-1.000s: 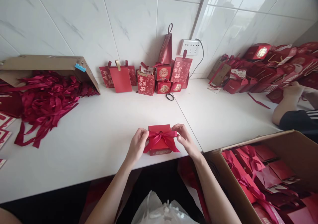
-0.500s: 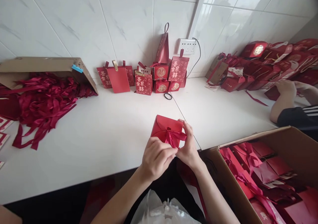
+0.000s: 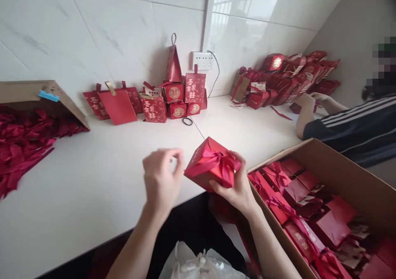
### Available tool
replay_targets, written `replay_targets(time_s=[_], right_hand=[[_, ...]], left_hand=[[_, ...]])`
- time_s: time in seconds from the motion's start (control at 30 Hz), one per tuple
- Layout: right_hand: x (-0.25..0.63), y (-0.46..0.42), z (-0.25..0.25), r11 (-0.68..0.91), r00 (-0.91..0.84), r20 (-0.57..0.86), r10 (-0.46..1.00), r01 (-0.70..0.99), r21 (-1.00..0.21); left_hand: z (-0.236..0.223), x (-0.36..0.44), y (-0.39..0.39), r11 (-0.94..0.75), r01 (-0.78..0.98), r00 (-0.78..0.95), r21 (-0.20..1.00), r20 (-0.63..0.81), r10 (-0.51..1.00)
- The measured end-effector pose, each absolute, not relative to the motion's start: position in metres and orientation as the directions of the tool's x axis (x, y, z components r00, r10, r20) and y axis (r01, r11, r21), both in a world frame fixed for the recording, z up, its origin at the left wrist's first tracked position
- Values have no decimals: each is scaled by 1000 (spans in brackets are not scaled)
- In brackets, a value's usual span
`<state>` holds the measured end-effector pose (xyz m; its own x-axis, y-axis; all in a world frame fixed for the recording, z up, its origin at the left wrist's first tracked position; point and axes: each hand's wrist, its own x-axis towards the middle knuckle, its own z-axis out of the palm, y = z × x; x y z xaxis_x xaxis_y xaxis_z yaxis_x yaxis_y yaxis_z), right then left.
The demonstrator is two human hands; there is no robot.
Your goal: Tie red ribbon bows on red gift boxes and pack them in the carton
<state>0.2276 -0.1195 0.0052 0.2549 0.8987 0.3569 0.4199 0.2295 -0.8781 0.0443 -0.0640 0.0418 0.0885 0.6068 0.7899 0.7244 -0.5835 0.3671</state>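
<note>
My right hand (image 3: pixel 236 186) grips a red gift box (image 3: pixel 201 178), its thumb on the near face and its fingers at the right side. A crimson ribbon bow (image 3: pixel 220 161) is tied on the box, which is tilted above the table's front edge. To the left of the box and apart from it, my left hand (image 3: pixel 162 176) is raised, slightly blurred. Its fingers are curled, thumb and forefinger closing into a ring, and nothing shows in them.
A carton (image 3: pixel 328 145) of red boxes stands at the right. Another carton (image 3: pixel 71 106) spills crimson ribbons (image 3: pixel 23 147) at the left. Gift bags (image 3: pixel 119 106) and a black band (image 3: pixel 187 121) lie along the wall. Beyond, a co-worker's hands (image 3: pixel 306 101) handle a box near a red pile (image 3: pixel 284 79).
My left hand has let go of the ribbon and moved left, away from the box. The box has turned and tilted in my right hand. The view has swung right.
</note>
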Motion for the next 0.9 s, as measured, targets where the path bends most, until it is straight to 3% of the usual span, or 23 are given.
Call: replay_targets(time_s=[0.07, 0.1, 0.2, 0.3, 0.37, 0.47, 0.57, 0.6, 0.67, 0.73, 0.77, 0.8, 0.87, 0.9], right_hand=[[239, -125, 7, 29, 248, 36, 968, 35, -999], [245, -128, 8, -66, 197, -99, 975, -168, -984], [261, -138, 10, -205, 62, -306, 950, -616, -761], [273, -151, 12, -172, 6, -348, 938, -862, -477], [280, -160, 13, -147, -18, -361, 933, -932, -332], [290, -175, 14, -95, 0, -371, 929, -966, -239], [299, -190, 13, -32, 62, -358, 932, -967, -252], [301, -194, 13, -12, 87, -353, 932, -963, -270], [303, -200, 11, 16, 123, -338, 933, -952, -304], [305, -204, 10, 30, 140, -322, 936, -946, -323], [305, -205, 9, 38, 147, -321, 936, -945, -324], [306, -206, 9, 49, 158, -323, 933, -946, -320], [307, -206, 8, 67, 175, -339, 925, -949, -307], [308, -206, 7, 66, 174, -344, 923, -951, -303]], left_hand=[[44, 40, -46, -451, 760, 28, 468, 669, 743], [42, 41, -40, -429, 756, 38, 494, 621, 783], [28, 59, -34, -498, 692, 203, 523, 521, 829], [10, 89, -46, -597, 593, 430, 541, 414, 802], [1, 109, -55, -627, 549, 538, 553, 341, 771], [-7, 132, -67, -678, 494, 639, 545, 301, 708], [-6, 147, -78, -756, 371, 590, 538, 492, 640], [-4, 151, -83, -810, 296, 542, 507, 609, 579], [2, 158, -90, -937, 105, 509, 333, 791, 338], [7, 164, -91, -987, 0, 607, 159, 784, 126], [8, 166, -89, -989, 39, 668, 145, 732, 133], [8, 167, -84, -968, 167, 694, 185, 676, 249], [7, 166, -73, -798, 497, 548, 340, 590, 593], [7, 165, -68, -722, 570, 480, 391, 555, 680]])
